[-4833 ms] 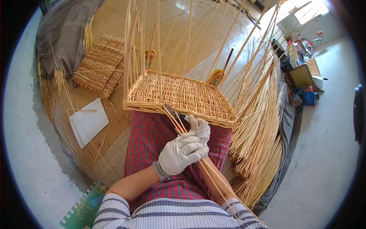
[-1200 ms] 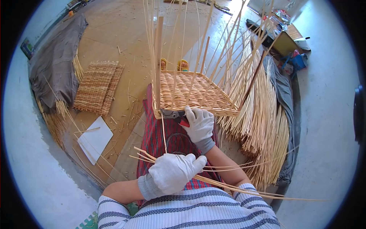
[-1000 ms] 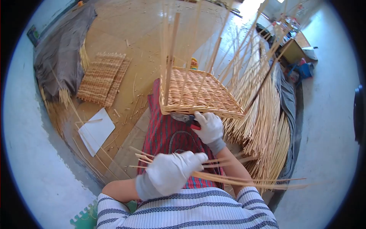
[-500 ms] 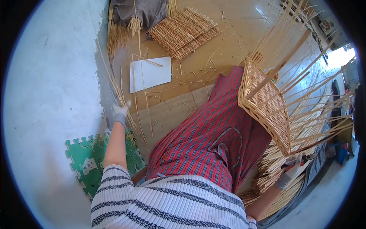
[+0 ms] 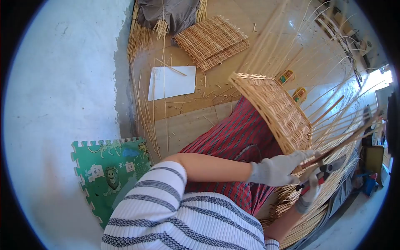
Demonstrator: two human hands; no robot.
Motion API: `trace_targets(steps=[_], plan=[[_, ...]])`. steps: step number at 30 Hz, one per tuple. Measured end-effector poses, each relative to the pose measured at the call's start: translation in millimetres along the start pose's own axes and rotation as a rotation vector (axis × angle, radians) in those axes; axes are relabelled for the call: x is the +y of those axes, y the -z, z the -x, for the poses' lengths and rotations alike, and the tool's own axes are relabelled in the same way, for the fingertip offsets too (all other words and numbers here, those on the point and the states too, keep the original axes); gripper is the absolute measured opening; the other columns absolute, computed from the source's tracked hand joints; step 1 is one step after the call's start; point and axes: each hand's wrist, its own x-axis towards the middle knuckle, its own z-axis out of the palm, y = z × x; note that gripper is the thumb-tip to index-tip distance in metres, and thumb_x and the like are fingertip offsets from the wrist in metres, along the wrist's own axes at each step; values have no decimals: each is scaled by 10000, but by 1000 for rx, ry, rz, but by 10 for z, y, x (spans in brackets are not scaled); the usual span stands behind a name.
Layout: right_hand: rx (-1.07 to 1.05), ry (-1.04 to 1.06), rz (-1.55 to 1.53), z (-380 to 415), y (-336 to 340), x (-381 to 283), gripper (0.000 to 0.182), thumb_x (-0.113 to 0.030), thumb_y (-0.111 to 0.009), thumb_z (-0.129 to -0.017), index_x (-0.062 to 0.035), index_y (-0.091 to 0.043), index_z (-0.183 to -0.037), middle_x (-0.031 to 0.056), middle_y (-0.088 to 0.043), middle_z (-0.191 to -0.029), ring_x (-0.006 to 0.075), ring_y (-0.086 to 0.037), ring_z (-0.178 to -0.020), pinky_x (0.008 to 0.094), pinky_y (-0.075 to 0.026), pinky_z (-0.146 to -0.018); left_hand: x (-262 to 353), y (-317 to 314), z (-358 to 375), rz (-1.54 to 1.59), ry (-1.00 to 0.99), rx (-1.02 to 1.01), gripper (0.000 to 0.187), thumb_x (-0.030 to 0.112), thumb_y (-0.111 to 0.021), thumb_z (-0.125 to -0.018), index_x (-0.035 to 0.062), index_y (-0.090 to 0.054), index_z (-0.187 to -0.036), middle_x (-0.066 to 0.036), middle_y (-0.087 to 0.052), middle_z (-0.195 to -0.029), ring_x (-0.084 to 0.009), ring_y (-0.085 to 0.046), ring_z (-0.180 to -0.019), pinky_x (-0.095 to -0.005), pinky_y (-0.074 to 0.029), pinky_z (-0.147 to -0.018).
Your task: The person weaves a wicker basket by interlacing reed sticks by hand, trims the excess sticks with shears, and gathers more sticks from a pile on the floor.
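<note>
Left hand (image 5: 277, 168): white knit glove, arm crossed over the lap; fingers closed on a stake (image 5: 333, 148) at the near edge of the basket.
Right hand (image 5: 310, 189): gloved, just below the left and partly hidden by it; clenched around the shears.
Shears (image 5: 327, 171): dark blades, red on the handle; blades point right, beside the held stake. No maker's mark can be read.
Basket (image 5: 277, 110): half-woven wicker, flat woven base tilted on edge over the lap, its lower end at the hands; bare stakes fan out to the right and upward.
Lap cloth (image 5: 227, 143): red plaid, under the basket.
Sleeve (image 5: 166, 208): white with grey stripes, fills the lower middle of the view.
Loose rods (image 5: 310, 214): thick bundle on the floor under both hands, on grey cloth.
Woven mats (image 5: 212, 39): two flat panels stacked on the brown floor board, well apart from the hands.
White sheet (image 5: 173, 82): just beside the mats, a short rod across its top corner; faint marks near its left edge, too small to read.
Foam mat (image 5: 110, 166): green puzzle piece at lower left, printed with a lion and small animals; a pale label on it bears characters, unreadable.
Sandals (image 5: 293, 85): yellow, beyond the basket.
Grey cloth (image 5: 166, 12): top edge, covering rod ends.
</note>
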Motion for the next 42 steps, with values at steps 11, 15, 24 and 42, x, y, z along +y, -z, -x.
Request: trace_targets(steps=[11, 15, 24, 42], plan=[[267, 31, -313, 151, 892, 368, 507, -278, -610, -997, -36, -444, -1410, -10, -535, -734, 106, -481, -570, 248, -401, -505, -48, 1001, 880, -72, 222, 176, 377, 204, -778, -881, 40, -663, -1200, -125, -706, -1059, -222, -684, -990, -352, -548, -900], [517, 49, -213, 39, 980, 857, 174, -275, -618, -989, -103, -595, -1001, 8, -601, -760, 136, -565, -600, 273, -449, -511, -240, 1365, 887, -86, 227, 410, 265, 94, -718, -918, 42, -673, -1173, -40, -694, -993, -112, -637, -898, -275, -527, -816], [371, -188, -193, -469, 647, 1033, 344, -211, -618, -972, 3, -578, -1238, 90, -654, -695, 168, -617, -517, 299, -498, -471, -844, 1647, -168, -873, -100, 696, 422, 17, -614, -944, 23, -556, -1362, -129, -593, -1283, -246, -599, -1118, -328, -502, -916], [337, -306, 239, 42, 278, 862, 559, -125, -692, -927, -68, -475, -1439, -5, -564, -887, 127, -629, -801, 289, -522, -745, -1060, -195, -1022, -1262, -267, -522, 628, 214, -547, -934, 424, -420, -1512, -44, -308, -1648, -355, -280, -1513, -645, -111, -1205]])
